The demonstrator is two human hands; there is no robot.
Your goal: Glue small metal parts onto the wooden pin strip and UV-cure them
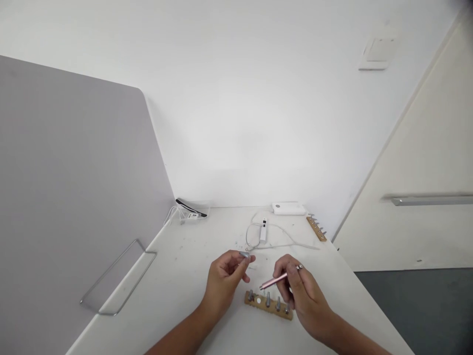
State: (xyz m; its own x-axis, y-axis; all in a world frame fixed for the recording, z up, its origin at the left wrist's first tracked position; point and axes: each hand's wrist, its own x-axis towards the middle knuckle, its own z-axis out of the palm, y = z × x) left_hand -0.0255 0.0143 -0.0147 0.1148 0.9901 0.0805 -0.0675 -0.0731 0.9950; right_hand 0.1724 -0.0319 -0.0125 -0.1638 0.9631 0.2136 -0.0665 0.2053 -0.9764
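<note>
Pinched between the thumb and fingers of my left hand [226, 277] is a small grey metal cone [244, 254], held above the table. My right hand [301, 291] grips a slim pink metallic pen-like tool [274, 281], its narrow silver tip pointing down and left. Below and between my hands lies a wooden strip [262, 304] with several grey metal cones [268, 299] standing upright on it. One spot near its left end shows a round white mark [258, 300] with no cone over it. The tool's tip is apart from both the strip and the held cone.
A second wooden strip with metal pieces [317, 229] lies at the back right, near a white box-shaped device [288, 208]. A white stick-like device [263, 230] and cable sit mid-table. A clear tray [199, 209] stands back left; a wire frame [118, 281] is at the left edge.
</note>
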